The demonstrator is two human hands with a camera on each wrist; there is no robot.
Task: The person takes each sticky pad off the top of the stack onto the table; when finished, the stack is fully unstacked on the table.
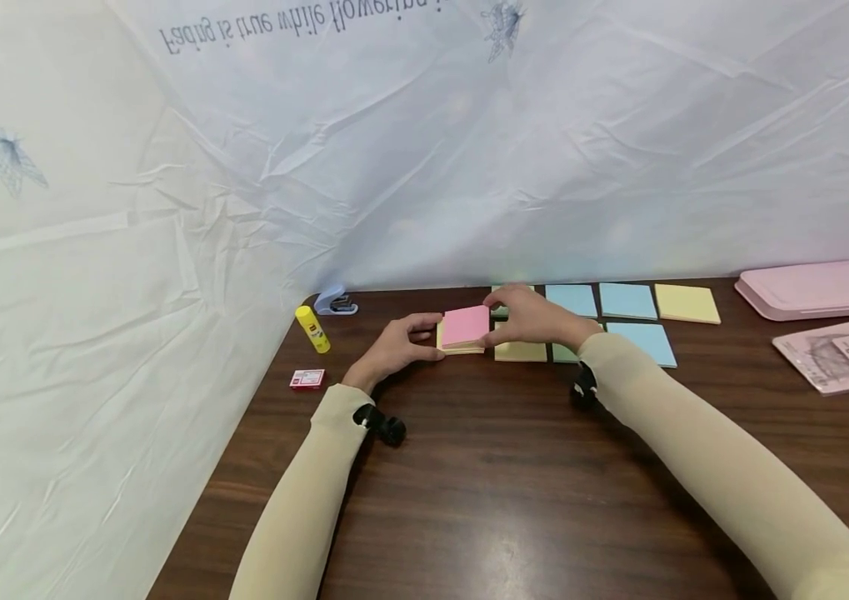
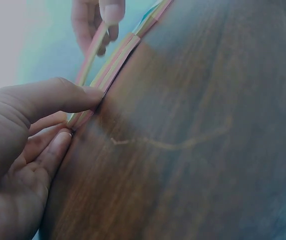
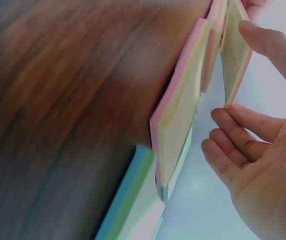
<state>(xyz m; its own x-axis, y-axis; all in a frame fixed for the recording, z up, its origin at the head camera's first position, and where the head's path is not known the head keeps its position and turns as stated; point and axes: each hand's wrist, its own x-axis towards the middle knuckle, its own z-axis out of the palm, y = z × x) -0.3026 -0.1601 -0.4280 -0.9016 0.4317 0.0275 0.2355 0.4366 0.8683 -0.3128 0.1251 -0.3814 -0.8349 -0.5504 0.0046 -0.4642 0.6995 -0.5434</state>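
Observation:
My right hand (image 1: pixel 532 315) pinches a sticky note pad (image 1: pixel 466 325) with a pink top, thumb at the near edge and fingers at the far one. The pad is tilted, its right side raised over a stack of sticky notes (image 1: pixel 463 351) with yellow showing at its edges. In the right wrist view the pad's pale yellow underside (image 3: pixel 235 55) shows. My left hand (image 1: pixel 397 346) holds the left end of the stack, thumb (image 2: pixel 90 97) against its near side and fingers behind the corner.
To the right lie two rows of sticky note pads, yellow, green and blue (image 1: pixel 641 342). A glue stick (image 1: pixel 312 329), stapler (image 1: pixel 336 302) and small red-and-white box (image 1: pixel 307 379) are at left. A pink case (image 1: pixel 821 287) and flat pink packet (image 1: pixel 847 352) lie far right.

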